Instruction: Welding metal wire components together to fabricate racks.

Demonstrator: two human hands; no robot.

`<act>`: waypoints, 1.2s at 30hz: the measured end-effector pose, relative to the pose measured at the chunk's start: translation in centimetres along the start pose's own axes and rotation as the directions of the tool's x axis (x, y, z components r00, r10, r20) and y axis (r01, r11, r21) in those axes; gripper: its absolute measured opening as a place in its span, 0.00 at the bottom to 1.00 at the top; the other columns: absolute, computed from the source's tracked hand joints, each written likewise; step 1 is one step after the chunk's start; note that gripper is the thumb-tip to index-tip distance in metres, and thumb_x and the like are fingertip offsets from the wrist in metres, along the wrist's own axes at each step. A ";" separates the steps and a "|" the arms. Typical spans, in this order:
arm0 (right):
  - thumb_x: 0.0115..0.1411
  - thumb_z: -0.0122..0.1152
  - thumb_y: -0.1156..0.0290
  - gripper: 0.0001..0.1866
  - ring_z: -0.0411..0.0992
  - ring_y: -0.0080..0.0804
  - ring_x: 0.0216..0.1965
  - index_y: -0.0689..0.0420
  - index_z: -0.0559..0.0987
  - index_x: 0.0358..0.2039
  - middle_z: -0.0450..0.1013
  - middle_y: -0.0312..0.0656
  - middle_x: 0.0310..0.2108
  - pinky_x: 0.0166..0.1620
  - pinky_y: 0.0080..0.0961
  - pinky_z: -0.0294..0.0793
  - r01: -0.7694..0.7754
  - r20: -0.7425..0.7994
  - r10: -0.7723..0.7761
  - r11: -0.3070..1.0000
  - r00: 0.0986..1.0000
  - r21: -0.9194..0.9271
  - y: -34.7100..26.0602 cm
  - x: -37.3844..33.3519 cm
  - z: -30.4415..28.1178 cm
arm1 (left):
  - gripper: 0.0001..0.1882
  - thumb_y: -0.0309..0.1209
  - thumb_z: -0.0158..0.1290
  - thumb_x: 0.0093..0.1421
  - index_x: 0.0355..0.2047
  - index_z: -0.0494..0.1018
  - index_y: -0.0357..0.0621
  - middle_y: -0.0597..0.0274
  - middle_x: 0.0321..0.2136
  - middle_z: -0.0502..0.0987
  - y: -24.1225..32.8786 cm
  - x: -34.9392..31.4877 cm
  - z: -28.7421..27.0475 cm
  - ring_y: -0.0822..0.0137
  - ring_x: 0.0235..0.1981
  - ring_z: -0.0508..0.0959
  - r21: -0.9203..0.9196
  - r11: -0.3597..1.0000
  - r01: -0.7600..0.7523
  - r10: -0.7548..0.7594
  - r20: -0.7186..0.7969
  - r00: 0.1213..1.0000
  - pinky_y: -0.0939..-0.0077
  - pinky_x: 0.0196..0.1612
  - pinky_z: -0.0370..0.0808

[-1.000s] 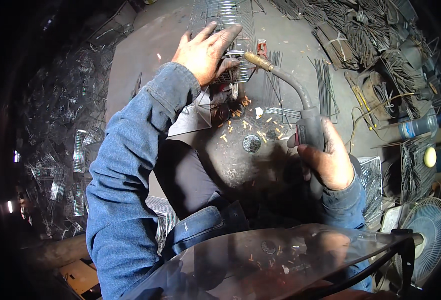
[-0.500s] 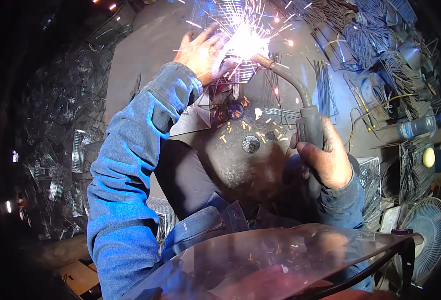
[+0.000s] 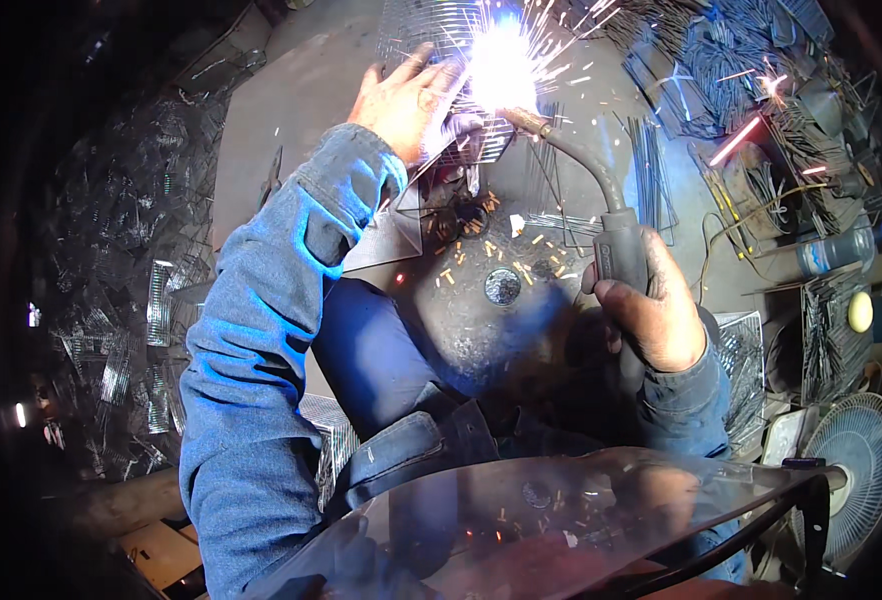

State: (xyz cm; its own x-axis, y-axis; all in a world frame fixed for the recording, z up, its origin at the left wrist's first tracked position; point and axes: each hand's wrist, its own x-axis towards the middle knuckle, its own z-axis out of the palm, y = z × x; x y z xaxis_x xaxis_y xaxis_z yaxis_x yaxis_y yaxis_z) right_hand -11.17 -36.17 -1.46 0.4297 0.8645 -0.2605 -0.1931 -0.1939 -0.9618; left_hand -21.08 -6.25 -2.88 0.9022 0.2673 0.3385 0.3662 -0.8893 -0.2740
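Observation:
My right hand [image 3: 661,315] is wrapped round the grip of a welding torch [image 3: 619,250], whose curved neck reaches up and left to a glaring arc. Sparks spray from the arc, and its glare hides the joint and the nozzle's end. Just left of it, my left hand [image 3: 399,105] holds a wire grid [image 3: 416,30], fingers toward the arc and tips partly lost in the light. Parts of the grid show above and below that hand. A tinted visor [image 3: 561,500] crosses the lower part of the view.
Loose wire rods [image 3: 646,170] lie right of the torch, with bundled rods [image 3: 701,80] farther off. Finished-looking wire racks [image 3: 111,350] pile up at left. Short orange-brown bits are scattered near a round metal cup [image 3: 502,287]. A fan [image 3: 851,475] stands at lower right.
The arc's glare has shifted slightly right and upward, and the spark pattern differs, with sparks now over the bundles at right. Both hands keep nearly the same place and grip.

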 end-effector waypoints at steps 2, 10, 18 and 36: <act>0.53 0.52 0.79 0.21 0.65 0.20 0.17 0.62 0.63 0.48 0.70 0.40 0.30 0.17 0.15 0.64 -0.008 0.004 0.008 0.994 1.000 0.108 0.5 0.5 -1.0 | 0.34 0.51 0.51 0.55 0.59 0.57 0.55 0.62 0.54 0.67 0.8 0.1 0.2 0.58 0.60 0.60 0.028 0.999 0.024 -0.023 -0.037 0.999 0.39 0.53 0.59; 0.51 0.55 0.74 0.15 0.62 0.20 0.15 0.60 0.67 0.40 0.72 0.46 0.31 0.14 0.18 0.65 0.252 -0.239 -0.141 0.801 0.961 0.544 3.9 6.0 -4.6 | 0.60 0.50 0.66 0.36 0.64 0.41 0.59 0.46 0.59 0.57 2.0 7.2 -5.4 0.41 0.58 0.60 -0.340 0.884 -0.322 0.430 0.320 0.844 0.52 0.58 0.60; 0.53 0.51 0.75 0.12 0.62 0.21 0.15 0.61 0.66 0.39 0.71 0.48 0.32 0.14 0.19 0.65 0.355 -0.399 -0.157 0.793 0.904 0.494 4.7 8.9 -5.4 | 0.39 0.49 0.65 0.38 0.54 0.64 0.70 0.66 0.46 0.70 4.1 13.0 -2.1 0.56 0.45 0.70 0.085 0.952 -0.295 0.277 0.175 0.945 0.62 0.44 0.72; 0.54 0.52 0.76 0.11 0.63 0.18 0.17 0.58 0.66 0.39 0.66 0.35 0.23 0.19 0.17 0.63 0.260 -0.281 -0.176 0.918 0.943 0.298 3.9 9.0 -1.8 | 0.29 0.50 0.59 0.45 0.47 0.71 0.55 0.60 0.40 0.77 5.5 18.9 -1.5 0.59 0.43 0.76 0.108 0.986 -0.129 0.070 0.431 0.900 0.64 0.44 0.73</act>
State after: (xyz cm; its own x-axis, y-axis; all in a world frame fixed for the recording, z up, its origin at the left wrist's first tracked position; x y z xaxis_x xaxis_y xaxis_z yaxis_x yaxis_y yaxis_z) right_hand -6.43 -29.95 -7.67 0.6874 0.7193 -0.1005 -0.3288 0.1848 -0.9262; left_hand -2.37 -6.65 3.32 0.9357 0.3377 -0.1023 0.2694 -0.8710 -0.4109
